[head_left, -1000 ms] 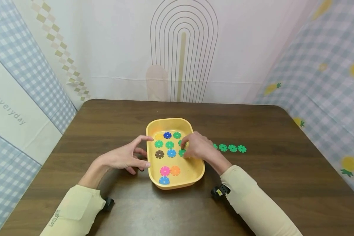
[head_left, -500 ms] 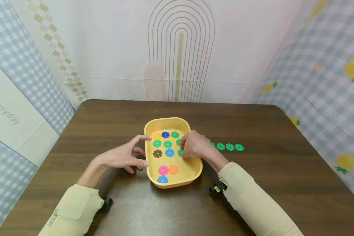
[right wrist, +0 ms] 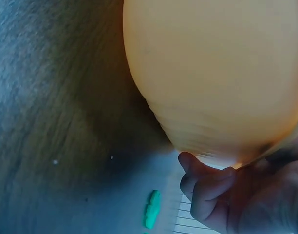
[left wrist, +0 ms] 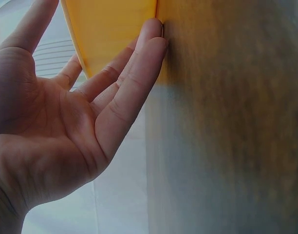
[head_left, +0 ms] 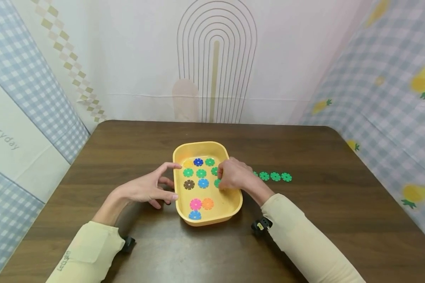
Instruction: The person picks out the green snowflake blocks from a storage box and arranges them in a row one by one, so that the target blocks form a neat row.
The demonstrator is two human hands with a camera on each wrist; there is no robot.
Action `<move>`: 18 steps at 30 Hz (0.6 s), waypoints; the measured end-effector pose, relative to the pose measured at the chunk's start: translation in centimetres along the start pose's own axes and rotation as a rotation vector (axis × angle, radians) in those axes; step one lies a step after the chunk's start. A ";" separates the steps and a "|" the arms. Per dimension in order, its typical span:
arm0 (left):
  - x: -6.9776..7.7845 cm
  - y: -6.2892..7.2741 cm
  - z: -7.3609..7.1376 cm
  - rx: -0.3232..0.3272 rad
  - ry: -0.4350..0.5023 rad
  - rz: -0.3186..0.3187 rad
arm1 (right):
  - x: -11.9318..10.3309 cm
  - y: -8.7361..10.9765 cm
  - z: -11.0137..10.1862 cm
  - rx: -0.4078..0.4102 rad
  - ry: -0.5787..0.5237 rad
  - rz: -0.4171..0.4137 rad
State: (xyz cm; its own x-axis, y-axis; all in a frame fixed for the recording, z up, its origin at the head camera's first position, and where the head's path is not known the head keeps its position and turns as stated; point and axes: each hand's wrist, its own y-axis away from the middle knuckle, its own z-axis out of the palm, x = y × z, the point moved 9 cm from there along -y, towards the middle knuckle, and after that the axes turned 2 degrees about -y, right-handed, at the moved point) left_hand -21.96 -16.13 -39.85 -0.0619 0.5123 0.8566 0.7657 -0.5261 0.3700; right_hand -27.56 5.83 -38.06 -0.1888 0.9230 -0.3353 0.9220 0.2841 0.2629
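Note:
A yellow rectangular tray [head_left: 230, 210] holds several flower-shaped plastic discs of mixed colours. My left hand [head_left: 150, 184] is at its left side, thumb and index fingertips right at the rim, the fingers loosely bent; in the left wrist view the fingers [left wrist: 122, 97] lie along the outer wall. The right hand [head_left: 235, 175] reaches over the right rim, its thumb and index finger inside the tray beside a partly covered green disc [head_left: 217, 183]. I cannot tell whether they pinch it. Other fingers [right wrist: 212, 190] curl outside the wall in the right wrist view.
A row of several green discs [head_left: 275, 177] lies on the brown table [head_left: 304, 220] right of the tray; the right hand hides its near end. In the tray are also a brown disc [head_left: 189, 184], a pink disc [head_left: 195, 204] and an orange disc [head_left: 207, 203]. A curtain [head_left: 141, 59] hangs behind.
The head view has shifted slightly. Both hands stay at the tray with almost no visible movement, and the discs keep their places.

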 end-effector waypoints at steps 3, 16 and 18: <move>0.0 0.0 0.0 0.002 -0.004 -0.003 | 0.0 0.0 0.0 0.001 -0.001 0.004; -0.1 0.1 0.0 0.003 0.003 -0.011 | 0.0 -0.1 0.2 -0.003 0.011 -0.008; -0.1 0.1 0.0 0.004 0.003 -0.011 | 0.0 -0.1 0.1 -0.002 0.019 -0.013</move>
State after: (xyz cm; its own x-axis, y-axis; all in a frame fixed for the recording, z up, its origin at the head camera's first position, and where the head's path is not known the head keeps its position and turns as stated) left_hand -21.92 -16.25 -39.90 -0.0720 0.5159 0.8536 0.7678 -0.5176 0.3776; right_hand -27.59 5.75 -38.15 -0.2075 0.9240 -0.3211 0.9186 0.2969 0.2608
